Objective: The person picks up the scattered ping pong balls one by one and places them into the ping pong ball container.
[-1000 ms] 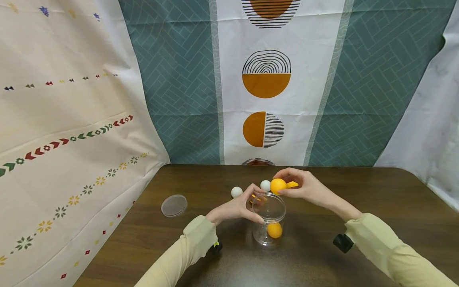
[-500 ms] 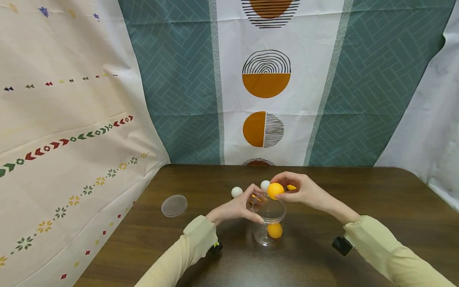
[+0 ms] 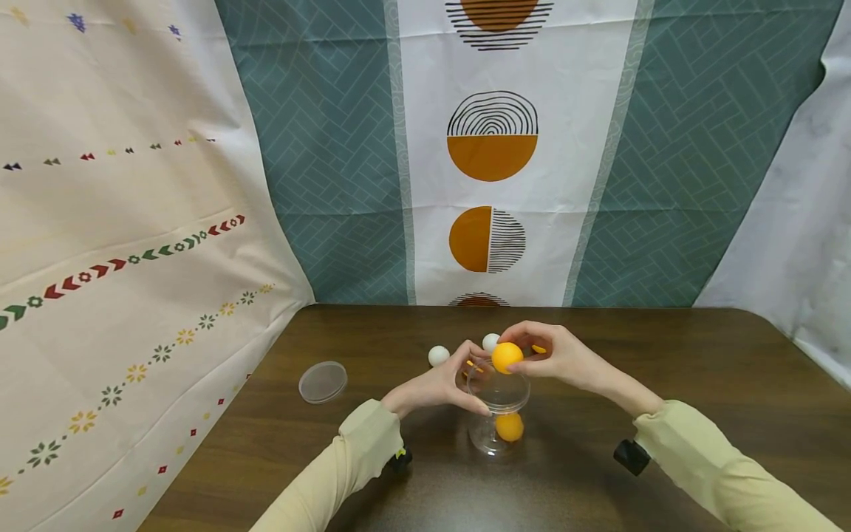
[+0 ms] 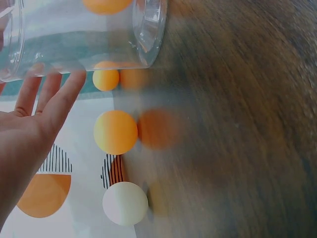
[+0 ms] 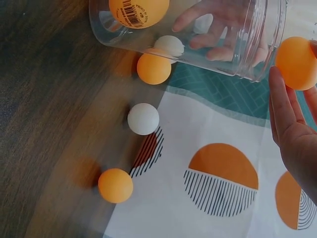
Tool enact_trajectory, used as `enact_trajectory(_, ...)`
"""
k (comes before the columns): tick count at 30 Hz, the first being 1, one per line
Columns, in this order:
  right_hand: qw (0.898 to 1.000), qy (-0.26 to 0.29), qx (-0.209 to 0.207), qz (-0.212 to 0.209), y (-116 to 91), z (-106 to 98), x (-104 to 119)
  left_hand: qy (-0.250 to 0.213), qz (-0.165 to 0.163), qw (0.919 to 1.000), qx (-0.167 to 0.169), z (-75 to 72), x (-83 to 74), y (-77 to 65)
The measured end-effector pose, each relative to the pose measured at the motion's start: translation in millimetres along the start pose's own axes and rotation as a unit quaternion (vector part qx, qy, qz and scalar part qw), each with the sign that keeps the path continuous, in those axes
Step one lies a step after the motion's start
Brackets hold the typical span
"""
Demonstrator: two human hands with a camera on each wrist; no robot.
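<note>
A clear plastic jar (image 3: 484,437) stands upright on the table, with one orange ping-pong ball (image 3: 509,426) at its bottom. My left hand (image 3: 442,383) grips the jar near its rim, thumb in front and fingers around the far side. Over the jar's mouth, my right hand (image 3: 558,360) pinches a second orange ping-pong ball (image 3: 507,357) between thumb and fingertips. The right wrist view shows this held ball (image 5: 296,63) just outside the jar's opening, and the ball in the jar (image 5: 138,11) bears black print.
Behind the jar, white balls (image 3: 438,356) and orange balls (image 5: 115,185) lie on the brown wooden table (image 3: 598,473). A clear round lid (image 3: 323,382) lies to the left. Patterned cloths (image 3: 332,185) hang behind the table and at its sides.
My right hand has moved left and slightly down, bringing the orange ping-pong ball over the jar's mouth. The left hand and the jar have stayed in place.
</note>
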State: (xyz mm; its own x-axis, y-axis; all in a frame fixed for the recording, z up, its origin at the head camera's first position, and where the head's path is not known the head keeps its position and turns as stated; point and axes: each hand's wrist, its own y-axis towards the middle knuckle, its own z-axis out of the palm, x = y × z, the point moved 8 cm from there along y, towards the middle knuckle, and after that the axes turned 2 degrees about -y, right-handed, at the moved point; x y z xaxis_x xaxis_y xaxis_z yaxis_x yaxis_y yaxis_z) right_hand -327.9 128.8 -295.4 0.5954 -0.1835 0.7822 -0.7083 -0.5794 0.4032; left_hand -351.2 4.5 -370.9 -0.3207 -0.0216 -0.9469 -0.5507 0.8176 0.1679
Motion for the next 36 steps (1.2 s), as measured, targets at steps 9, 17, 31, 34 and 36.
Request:
enact_trajectory(9, 1.000, 0.005, 0.001, 0.004, -1.0, 3.1, -1.2, -0.003, -0.001, 1.0000, 0.002, 0.4, -1.3, 0.0)
enact_trajectory(17, 1.000, 0.008, 0.008, -0.001, -1.9, 5.4, 1.6, 0.014, -0.004, 0.9999, -0.002, 0.3, -1.7, -0.2)
enact_trajectory(31, 1.000, 0.015, 0.009, -0.003, -0.2, 5.4, 2.5, 0.015, -0.006, 0.9999, -0.001, 0.4, -2.0, -0.9)
enact_trajectory(34, 1.000, 0.020, 0.009, -0.008, 0.2, 5.4, 2.6, 0.008, -0.007, 0.9999, 0.002, 0.8, -1.3, -1.2)
enact_trajectory(36, 1.000, 0.019, 0.007, -0.009, 0.3, 5.2, 2.6, 0.005, -0.011, 0.9999, 0.000, 0.8, -0.9, -1.7)
